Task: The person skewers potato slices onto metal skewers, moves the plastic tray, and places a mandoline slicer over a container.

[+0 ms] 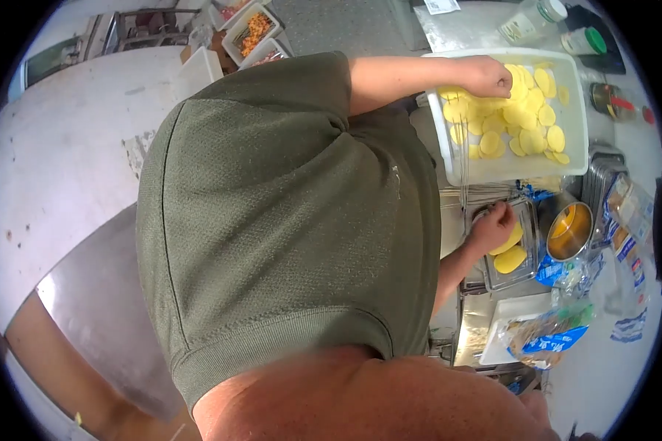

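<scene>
My left hand [487, 77] is curled closed over a white plastic tub [507, 173] full of thin, round yellow slices [490, 141] that look like potato. What its fingers hold, if anything, is hidden. Below it, my right hand [496, 224] hovers at a clear rectangular container [526, 275] with larger yellow pieces [509, 259] inside. The right fingers are bent together, and I cannot make out what is between them. Thin metal skewers [463, 165] cross the tub's near wall, and more lie between the tub and the container.
A steel pot [571, 250] with orange contents stands beyond the container. Plastic bags [552, 334] and a white board [496, 345] are nearby. Jars with white and green lids [585, 42] stand behind the tub. Bins with orange pieces [254, 35] are at upper left.
</scene>
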A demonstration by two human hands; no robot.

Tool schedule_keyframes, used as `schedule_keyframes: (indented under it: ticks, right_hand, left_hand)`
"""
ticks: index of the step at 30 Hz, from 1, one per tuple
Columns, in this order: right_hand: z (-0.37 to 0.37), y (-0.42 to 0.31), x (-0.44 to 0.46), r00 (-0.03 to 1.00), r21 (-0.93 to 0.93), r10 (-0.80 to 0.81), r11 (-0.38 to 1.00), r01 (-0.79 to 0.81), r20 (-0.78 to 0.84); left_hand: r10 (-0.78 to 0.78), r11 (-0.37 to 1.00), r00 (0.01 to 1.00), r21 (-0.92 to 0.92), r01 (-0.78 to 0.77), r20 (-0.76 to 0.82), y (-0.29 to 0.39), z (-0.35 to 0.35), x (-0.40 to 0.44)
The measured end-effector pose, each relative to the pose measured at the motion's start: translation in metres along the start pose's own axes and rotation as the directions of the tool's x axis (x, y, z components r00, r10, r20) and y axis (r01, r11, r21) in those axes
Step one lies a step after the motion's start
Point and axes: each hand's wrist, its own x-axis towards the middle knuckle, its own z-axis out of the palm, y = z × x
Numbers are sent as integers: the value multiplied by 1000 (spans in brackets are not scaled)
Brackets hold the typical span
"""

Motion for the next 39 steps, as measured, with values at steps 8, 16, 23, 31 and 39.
schedule_keyframes:
  ticks: [8, 16, 23, 31, 39]
  right_hand:
    - [7, 27, -19, 976, -642, 197, 761, -91, 95]
    - [56, 124, -44, 956, -161, 291, 945, -283, 30]
    - [58, 116, -53, 938, 219, 344, 918, -330, -31]
    - [50, 87, -55, 922, 144, 385, 915, -376, -41]
    - [29, 59, -91, 923, 510, 352, 772, -380, 155]
  left_hand:
    - [79, 994, 995, 70, -83, 54, -5, 20, 14]
    - [25, 996, 997, 79, -30, 73, -1, 14, 15]
    - [-22, 995, 997, 103, 14, 77, 0, 0, 24]
    - [-13, 966, 986, 258, -30, 164, -6, 2, 34]
    - [-30, 892, 955, 439, -107, 295, -8, 16, 32]
